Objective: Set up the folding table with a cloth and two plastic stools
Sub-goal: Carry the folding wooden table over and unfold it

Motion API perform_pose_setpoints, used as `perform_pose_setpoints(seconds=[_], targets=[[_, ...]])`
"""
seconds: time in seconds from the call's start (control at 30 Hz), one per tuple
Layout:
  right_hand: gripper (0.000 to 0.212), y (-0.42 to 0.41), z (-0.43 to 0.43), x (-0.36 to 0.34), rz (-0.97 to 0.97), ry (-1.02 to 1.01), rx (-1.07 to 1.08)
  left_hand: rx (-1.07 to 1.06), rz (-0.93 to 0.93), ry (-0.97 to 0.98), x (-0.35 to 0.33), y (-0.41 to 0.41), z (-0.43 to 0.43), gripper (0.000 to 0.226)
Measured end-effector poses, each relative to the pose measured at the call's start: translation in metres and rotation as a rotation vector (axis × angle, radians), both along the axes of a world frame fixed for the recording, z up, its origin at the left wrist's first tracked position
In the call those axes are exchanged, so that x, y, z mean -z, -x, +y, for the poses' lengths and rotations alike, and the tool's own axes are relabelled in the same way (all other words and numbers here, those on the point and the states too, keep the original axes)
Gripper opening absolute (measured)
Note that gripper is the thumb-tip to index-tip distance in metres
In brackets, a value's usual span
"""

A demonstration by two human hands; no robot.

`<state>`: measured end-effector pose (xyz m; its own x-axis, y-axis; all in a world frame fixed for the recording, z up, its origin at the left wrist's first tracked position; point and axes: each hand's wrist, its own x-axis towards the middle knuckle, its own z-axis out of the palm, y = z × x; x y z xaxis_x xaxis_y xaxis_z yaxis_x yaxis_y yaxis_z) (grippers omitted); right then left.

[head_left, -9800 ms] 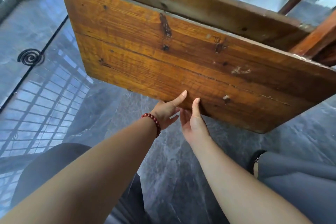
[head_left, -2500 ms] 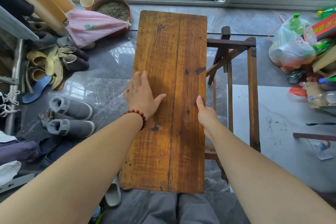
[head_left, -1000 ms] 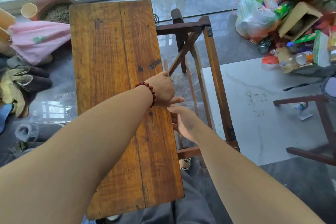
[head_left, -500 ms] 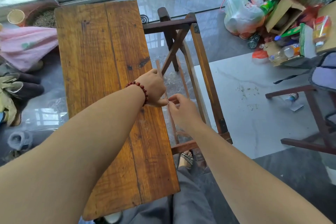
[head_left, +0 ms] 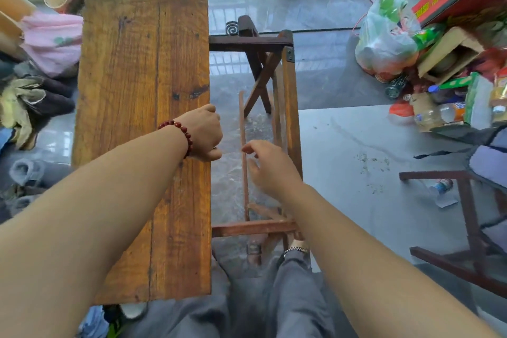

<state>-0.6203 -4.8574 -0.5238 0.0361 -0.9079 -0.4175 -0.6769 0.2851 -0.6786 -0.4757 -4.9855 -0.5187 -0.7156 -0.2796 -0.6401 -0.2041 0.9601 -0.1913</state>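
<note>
A: Table, where is it lying?
B: Orange-brown wooden plank tabletop (head_left: 137, 90) is lying flat, long axis running away from the person. Dark brown folding wooden frame (head_left: 291, 118) is standing open just right of the plank, uncovered.
A: Hands?
B: Left hand (head_left: 204, 133) is gripping the plank's right edge, fingers curling over it, tips hidden. Right hand (head_left: 270, 166) is hovering right of the plank, fingers loosely curled, slightly spread, holding nothing.
A: Key relation?
B: Thin reddish wooden slat (head_left: 241, 112) is running parallel to the plank, just right of it. Right hand's fingertips (head_left: 247, 149) are sitting beside the slat; can't tell if they're touching. Right hand is nearer, so probably it's taking the slat, to its left. No cloth or stools showing.
</note>
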Motion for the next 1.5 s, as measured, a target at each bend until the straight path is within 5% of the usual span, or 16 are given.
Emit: perform_pose_setpoints(seconds=[0.23,0.5,1.13,1.5], targets=[[0.030,0.032,-0.017,0.004,0.051,0.050,-0.173,-0.055,-0.058,-0.008,0.002,0.004,0.002,0.050],[0.029,0.036,-0.014,0.010,0.263,0.201,-0.040,-0.073,-0.036,-0.015,0.001,0.004,0.004,0.048],[0.029,0.029,-0.008,0.015,0.057,0.050,-0.105,-0.081,-0.015,-0.002,0.000,0.005,0.006,0.047],[0.030,0.037,-0.003,0.024,-0.003,0.223,0.158,-0.065,-0.019,0.004,0.006,0.004,0.005,0.044]])
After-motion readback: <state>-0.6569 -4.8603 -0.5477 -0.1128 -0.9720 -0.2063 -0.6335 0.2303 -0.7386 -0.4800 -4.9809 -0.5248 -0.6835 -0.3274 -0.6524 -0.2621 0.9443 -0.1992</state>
